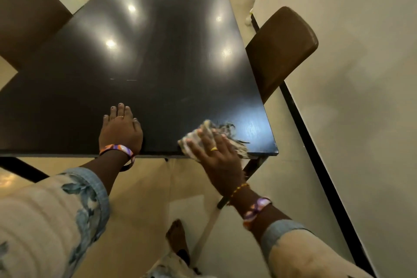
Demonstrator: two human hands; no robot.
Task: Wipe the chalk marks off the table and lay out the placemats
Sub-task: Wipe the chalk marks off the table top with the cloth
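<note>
Right hand (217, 153) presses a frayed rag (225, 137) flat-fingered at the dark bench (158, 52) near corner; left hand (120, 130) rests open just beside. We judge wiping nearly done: faint chalk marks (124, 79) remain mid-bench. Placemats not visible, none laid.

Right hand (216, 153) is pressing a frayed cloth (228, 140) flat on the dark worktop (158, 56) near its near-right corner. Left hand (120, 130) is resting flat, fingers (123, 111) straight, at the near edge.
</note>
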